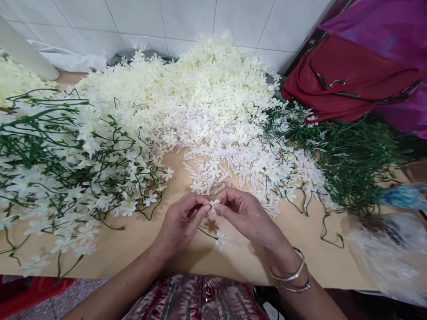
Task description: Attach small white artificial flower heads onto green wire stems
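My left hand (pixel 182 218) and my right hand (pixel 245 214) meet over the near middle of the table, fingertips pinched together. Between them is a small white artificial flower (pixel 214 205), gripped from both sides. A green stem (pixel 207 232) runs out from under my left fingers to another white flower (pixel 221 240) hanging just below. The ends inside my left palm are hidden. Beyond my hands lie loose thin white flower pieces (pixel 218 151), backed by a tall heap of cream blossoms (pixel 213 80).
Finished-looking flowers on green stems (pixel 110 178) pile up at the left. Bare green stems (pixel 360 155) lie at the right, beneath a red handbag (pixel 347 80). A clear plastic bag (pixel 390 249) sits near the right edge. White wall tiles (pixel 187 20) stand behind the table (pixel 310 253).
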Tool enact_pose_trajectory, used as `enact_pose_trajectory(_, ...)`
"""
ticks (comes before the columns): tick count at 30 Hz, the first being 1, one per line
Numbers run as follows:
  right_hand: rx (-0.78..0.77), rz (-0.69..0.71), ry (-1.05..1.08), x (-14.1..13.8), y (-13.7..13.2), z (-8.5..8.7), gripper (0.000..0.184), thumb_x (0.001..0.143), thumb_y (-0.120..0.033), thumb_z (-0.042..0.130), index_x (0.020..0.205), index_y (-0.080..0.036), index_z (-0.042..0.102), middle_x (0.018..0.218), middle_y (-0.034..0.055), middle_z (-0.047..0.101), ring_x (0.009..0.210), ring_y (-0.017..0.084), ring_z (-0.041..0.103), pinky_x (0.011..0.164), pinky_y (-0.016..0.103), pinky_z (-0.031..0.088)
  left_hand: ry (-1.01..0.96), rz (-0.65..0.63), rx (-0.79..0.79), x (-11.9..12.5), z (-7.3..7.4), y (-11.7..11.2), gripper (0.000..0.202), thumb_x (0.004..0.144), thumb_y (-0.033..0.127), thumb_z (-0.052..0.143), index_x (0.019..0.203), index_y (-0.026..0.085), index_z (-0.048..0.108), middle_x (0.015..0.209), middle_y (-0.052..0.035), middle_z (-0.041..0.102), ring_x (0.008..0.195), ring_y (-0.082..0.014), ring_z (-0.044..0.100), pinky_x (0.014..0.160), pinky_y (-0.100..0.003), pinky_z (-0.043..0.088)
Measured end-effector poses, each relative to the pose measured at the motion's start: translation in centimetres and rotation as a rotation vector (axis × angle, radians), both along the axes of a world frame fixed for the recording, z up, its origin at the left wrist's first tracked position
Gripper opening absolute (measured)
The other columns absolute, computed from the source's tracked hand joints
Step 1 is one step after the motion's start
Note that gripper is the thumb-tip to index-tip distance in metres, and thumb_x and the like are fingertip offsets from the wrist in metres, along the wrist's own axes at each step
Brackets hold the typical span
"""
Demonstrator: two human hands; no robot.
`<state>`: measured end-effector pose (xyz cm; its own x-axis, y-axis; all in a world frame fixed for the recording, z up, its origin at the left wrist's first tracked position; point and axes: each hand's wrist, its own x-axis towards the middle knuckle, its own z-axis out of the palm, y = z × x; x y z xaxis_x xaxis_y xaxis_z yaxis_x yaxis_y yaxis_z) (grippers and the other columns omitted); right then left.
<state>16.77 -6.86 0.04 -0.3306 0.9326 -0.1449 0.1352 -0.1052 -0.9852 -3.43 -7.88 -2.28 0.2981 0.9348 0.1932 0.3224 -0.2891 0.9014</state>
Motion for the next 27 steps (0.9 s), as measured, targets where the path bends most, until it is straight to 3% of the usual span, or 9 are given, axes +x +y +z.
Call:
enact_pose_trajectory(8, -0.037, -0.001, 0.021, -0.1, 0.4, -0.2, 0.019, 0.094, -0.035, 0.068, 0.082, -0.020, 0.064, 0.076, -0.0008, 0.062, 0.071, 0.013, 0.056, 0.068, 0.030, 0.045, 0.003, 0.015, 0.000, 0.1, -0.4, 0.2, 0.012, 0.101, 0.023, 0.062, 0.093, 0.020, 0.069, 0.079, -0.0007, 0.071, 0.070, -0.0132, 0.066, 0.065, -0.023, 0.049)
enact_pose_trajectory(14, -0.077, 0.026, 0.120, 0.7, 0.9, -0.1, 0.023, 0.091, -0.041, 0.074, 0.083, -0.020, 0.067, 0.075, -0.0004, 0.066, 0.073, 0.014, 0.061, 0.073, 0.030, 0.049, -0.067, 0.052, -0.081, 0.1, -1.0, -0.2, 0.018, 0.101, 0.030, 0.065, 0.113, 0.020, 0.074, 0.101, -0.0063, 0.078, 0.087, -0.0179, 0.073, 0.079, -0.029, 0.056)
enact_pose_trajectory(18, -0.083, 0.035, 0.116, 0.7, 0.8, -0.1, 0.027, 0.089, -0.044, 0.076, 0.080, -0.020, 0.066, 0.074, -0.0006, 0.065, 0.072, 0.014, 0.059, 0.072, 0.030, 0.048, -0.047, 0.032, -0.092, 0.0, -0.6, -0.3, 0.017, 0.103, 0.030, 0.061, 0.104, 0.020, 0.074, 0.086, -0.0032, 0.075, 0.076, -0.0153, 0.069, 0.072, -0.027, 0.053)
enact_pose_trajectory(27, -0.075, -0.028, 0.081, 0.1, 0.5, -0.2, 0.029, 0.090, -0.046, 0.076, 0.080, -0.021, 0.066, 0.075, -0.0005, 0.065, 0.072, 0.015, 0.059, 0.072, 0.030, 0.049, -0.032, 0.000, -0.034, 0.0, 0.3, 0.1, 0.015, 0.104, 0.026, 0.060, 0.094, 0.020, 0.069, 0.079, -0.0003, 0.071, 0.071, -0.0128, 0.067, 0.069, -0.024, 0.049)
